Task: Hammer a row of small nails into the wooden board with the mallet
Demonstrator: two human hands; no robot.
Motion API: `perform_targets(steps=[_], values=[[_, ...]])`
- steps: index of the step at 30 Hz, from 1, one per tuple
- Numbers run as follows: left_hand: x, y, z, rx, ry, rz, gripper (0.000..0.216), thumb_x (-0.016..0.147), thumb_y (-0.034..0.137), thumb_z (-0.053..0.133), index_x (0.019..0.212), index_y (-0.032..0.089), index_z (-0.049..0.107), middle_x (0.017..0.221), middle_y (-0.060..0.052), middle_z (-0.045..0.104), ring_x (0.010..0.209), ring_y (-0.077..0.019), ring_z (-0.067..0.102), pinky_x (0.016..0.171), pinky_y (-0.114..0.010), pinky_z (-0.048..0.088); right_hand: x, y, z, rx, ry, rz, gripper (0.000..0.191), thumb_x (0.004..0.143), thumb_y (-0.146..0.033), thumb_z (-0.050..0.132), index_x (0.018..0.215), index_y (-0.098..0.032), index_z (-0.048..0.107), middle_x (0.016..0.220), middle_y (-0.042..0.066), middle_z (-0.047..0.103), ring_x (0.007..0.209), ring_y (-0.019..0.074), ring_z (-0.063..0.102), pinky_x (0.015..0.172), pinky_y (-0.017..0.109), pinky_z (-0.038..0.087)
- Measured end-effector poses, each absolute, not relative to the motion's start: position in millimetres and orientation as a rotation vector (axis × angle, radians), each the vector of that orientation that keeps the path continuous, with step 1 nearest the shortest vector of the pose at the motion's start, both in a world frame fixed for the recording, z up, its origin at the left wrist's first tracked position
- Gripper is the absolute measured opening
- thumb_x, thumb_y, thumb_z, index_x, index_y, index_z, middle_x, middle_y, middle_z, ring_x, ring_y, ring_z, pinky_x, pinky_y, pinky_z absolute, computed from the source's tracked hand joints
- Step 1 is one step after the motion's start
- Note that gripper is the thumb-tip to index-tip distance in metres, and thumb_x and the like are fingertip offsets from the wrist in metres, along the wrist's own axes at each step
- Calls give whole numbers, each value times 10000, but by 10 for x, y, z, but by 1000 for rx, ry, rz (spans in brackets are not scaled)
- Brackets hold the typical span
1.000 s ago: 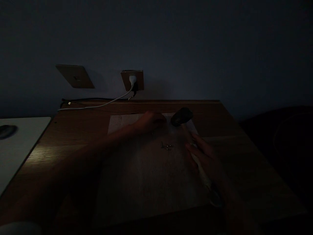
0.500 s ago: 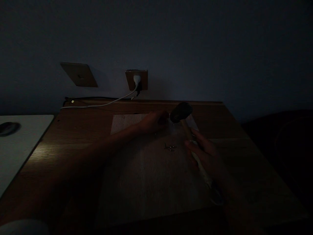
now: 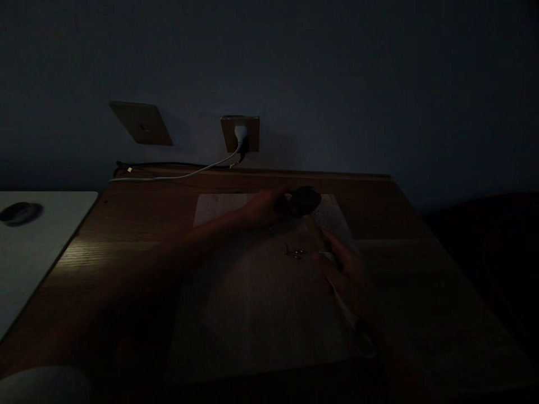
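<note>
In dim light, my right hand (image 3: pixel 342 269) is wrapped around the pale handle of a mallet (image 3: pixel 305 202), whose dark head is at the far part of a thin wooden board (image 3: pixel 252 314). My left hand (image 3: pixel 264 207) rests at the far side of the board, its fingers drawn together just left of the mallet head. What those fingers hold, if anything, is lost in the dark and partly behind the head. Several small shiny metal pieces (image 3: pixel 295 252), shaped like nails or screws, lie on the board between the hands.
The board lies on a wooden table (image 3: pixel 400 280) against a wall. A wall socket (image 3: pixel 240 133) holds a plug with a white cable (image 3: pixel 181 176); a second wall plate (image 3: pixel 142 123) is to its left. A white surface (image 3: pixel 46 247) with a dark oval object (image 3: pixel 21 213) adjoins at left.
The mallet head has come down and left, closer to my left hand, and my right hand has moved with it. My left hand stays in about the same place; the view has shifted slightly.
</note>
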State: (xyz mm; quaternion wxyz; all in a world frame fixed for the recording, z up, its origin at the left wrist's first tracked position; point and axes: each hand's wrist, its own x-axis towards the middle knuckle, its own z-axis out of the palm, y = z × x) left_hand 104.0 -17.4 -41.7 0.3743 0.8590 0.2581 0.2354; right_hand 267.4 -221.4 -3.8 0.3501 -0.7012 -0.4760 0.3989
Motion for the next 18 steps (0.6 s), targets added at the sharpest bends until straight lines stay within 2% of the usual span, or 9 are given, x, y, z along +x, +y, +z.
perform_targets(steps=[4,7,10,13,16,18], values=[[987,-131,-360,2208,644,571,568,829,261,743,1357,148,569,1034,-62,748,881,-189,705,771,-272,510,2699,-2230,-54,-1833,-1243,1037,678,964,-487,603,1571,-207,485,524,-81,553,388,132,530,367,222,408],[853,-121,-192,2360,707,452,476,778,277,764,1210,139,620,1051,-88,715,864,-203,671,745,-281,501,2708,-2228,-42,-1832,-1235,1028,692,951,-486,608,1563,-187,488,524,-82,548,393,133,527,374,226,405],[702,-186,-1,2544,672,134,269,786,302,737,1015,172,678,952,-70,703,783,-211,645,720,-300,482,2704,-2225,-23,-1831,-1246,1045,696,949,-475,613,1568,-182,486,497,-91,515,384,130,504,374,227,393],[630,-293,75,2597,562,2,140,825,316,717,902,201,694,845,-46,694,706,-205,627,675,-308,452,2705,-2225,-27,-1825,-1186,1066,722,938,-489,624,1572,-176,483,490,-92,505,374,128,480,361,229,381],[635,-363,52,2538,458,54,28,837,233,709,861,219,705,809,-22,707,683,-187,633,644,-296,433,2723,-2230,-57,-1810,-1147,1068,731,939,-502,630,1578,-185,475,488,-98,506,369,124,467,359,226,382],[647,-371,45,2467,402,95,84,838,147,678,859,221,712,814,-6,722,703,-171,655,655,-276,440,2737,-2234,-73,-1792,-1147,1065,723,950,-507,624,1582,-192,470,478,-104,501,364,119,455,355,219,373]])
